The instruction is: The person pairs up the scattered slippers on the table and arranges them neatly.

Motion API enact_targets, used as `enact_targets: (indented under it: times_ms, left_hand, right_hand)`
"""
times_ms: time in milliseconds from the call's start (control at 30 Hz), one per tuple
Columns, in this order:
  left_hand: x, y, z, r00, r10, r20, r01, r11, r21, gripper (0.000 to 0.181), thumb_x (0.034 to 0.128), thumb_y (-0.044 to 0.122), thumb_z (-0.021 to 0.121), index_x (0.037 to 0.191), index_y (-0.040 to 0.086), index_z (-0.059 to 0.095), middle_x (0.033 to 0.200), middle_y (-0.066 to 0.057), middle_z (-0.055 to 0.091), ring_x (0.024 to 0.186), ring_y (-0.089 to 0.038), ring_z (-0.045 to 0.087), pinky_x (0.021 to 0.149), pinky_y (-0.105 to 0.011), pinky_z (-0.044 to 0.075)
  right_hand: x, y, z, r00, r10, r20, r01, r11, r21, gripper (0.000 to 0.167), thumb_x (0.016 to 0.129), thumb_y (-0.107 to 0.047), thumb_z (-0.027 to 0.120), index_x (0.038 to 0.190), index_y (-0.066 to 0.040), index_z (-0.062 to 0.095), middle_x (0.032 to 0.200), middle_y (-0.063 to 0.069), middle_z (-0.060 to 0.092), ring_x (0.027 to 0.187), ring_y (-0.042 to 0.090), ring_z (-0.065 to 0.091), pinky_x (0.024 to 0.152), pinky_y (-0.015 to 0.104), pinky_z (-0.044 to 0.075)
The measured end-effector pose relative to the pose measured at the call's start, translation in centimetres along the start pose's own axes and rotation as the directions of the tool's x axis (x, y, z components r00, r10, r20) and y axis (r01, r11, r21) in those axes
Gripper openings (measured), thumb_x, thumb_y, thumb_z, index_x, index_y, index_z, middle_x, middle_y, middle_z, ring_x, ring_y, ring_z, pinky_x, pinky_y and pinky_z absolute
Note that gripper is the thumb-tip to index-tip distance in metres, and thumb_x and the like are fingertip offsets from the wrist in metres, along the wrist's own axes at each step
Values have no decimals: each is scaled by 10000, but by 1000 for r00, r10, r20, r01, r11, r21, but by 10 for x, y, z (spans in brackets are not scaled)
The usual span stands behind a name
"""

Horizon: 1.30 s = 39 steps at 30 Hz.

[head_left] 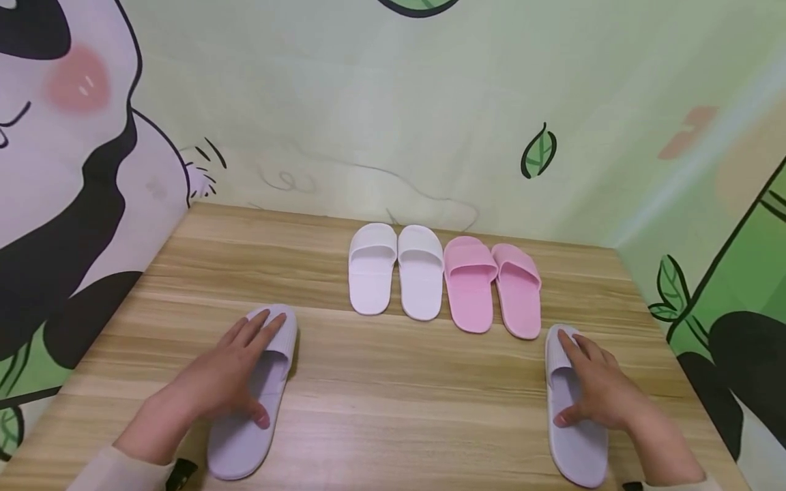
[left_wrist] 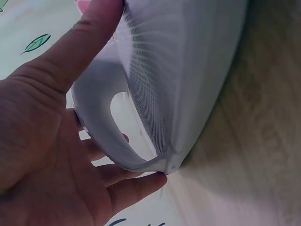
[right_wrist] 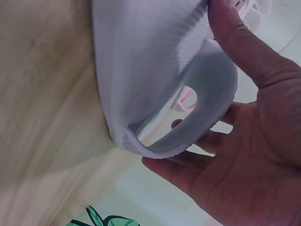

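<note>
A pale grey-lilac slide slipper (head_left: 236, 450) lies on the wood-grain surface at the left. My left hand (head_left: 224, 372) holds it from above, fingers spread over the ribbed strap and thumb at the inner edge. Its twin, another grey-lilac slipper (head_left: 586, 464), lies far to the right. There my right hand (head_left: 602, 389) grips in the same way, with its thumb at the inner edge. In the left wrist view, fingers touch the outside of the strap (left_wrist: 96, 101); the right wrist view shows the same at the other strap (right_wrist: 214, 89).
A pair of white slippers (head_left: 370, 290) stands side by side near the back wall. Next to it, on the right, is a pink pair (head_left: 471, 303). The wood-grain surface (head_left: 393, 402) meets walls printed with pandas and leaves at the back and both sides.
</note>
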<state>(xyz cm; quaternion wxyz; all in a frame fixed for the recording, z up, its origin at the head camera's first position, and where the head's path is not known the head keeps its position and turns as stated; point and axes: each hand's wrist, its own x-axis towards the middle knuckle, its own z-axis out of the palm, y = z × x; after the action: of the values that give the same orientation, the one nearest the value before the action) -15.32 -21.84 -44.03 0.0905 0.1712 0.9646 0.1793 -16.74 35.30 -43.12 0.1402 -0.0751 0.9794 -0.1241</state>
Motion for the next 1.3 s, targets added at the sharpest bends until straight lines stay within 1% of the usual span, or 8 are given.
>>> enact_targets:
  times_ms: [100,200,533,700,867,1067,1300]
  left_hand:
    - [-1,0,2,1000,4,-11,-4,1000,-19,1545,426,495,1011,1666,165,151,1701,-260,162,1500,-610,202,1024,-767,428]
    - [-1,1,3,1000,5,-19,-6,1000,-28,1543,426,488,1013,1665,166,151,1697,-259,170,1500,-610,202,1025,-769,426]
    - [-2,3,4,999,14,-36,-14,1000,-19,1541,415,493,1015,1660,163,168,1671,-255,226,1492,-578,242,1051,-742,428]
    - [-1,3,5,999,15,-37,-15,1000,-5,1558,406,503,1014,1661,150,160,1658,-259,240,1492,-539,261,1053,-724,439]
    - [1,4,6,999,21,-39,-22,1000,0,1562,397,506,1017,1660,149,170,1657,-254,248,1494,-508,276,1042,-707,461]
    - [3,6,6,999,15,-31,-15,1000,1,1570,384,513,1016,1661,162,172,1655,-263,254,1495,-552,269,1051,-728,442]
    - [4,8,8,999,26,-25,-26,999,25,1570,379,535,1010,1658,164,180,1651,-266,270,1489,-561,287,1014,-728,471]
  right_hand:
    - [-2,-2,1,1000,3,-15,-3,1000,-10,1470,479,-393,1019,1632,0,195,1583,395,226,1358,668,275,1010,803,382]
    - [-4,-5,2,999,2,-35,-2,1000,-15,1465,468,-391,1020,1629,-5,212,1576,391,239,1353,665,290,1001,796,395]
    - [-11,-14,7,998,25,-65,-28,999,-38,1457,476,-405,1020,1632,-21,221,1575,377,239,1350,646,300,959,788,431]
    - [-13,-19,9,996,15,-87,-20,998,-63,1443,484,-411,1019,1637,-47,231,1579,362,243,1354,632,304,956,788,434]
    - [-13,-21,10,996,-4,-84,-3,997,-74,1425,500,-410,1016,1639,-61,235,1579,359,250,1358,631,306,952,783,440]
    - [-15,-25,11,998,3,-69,-7,998,-70,1421,513,-419,1013,1647,-87,225,1589,347,248,1368,621,307,949,777,449]
    - [-16,-31,13,997,-16,-74,10,997,-73,1420,505,-414,1016,1646,-88,235,1586,340,265,1361,617,323,920,774,468]
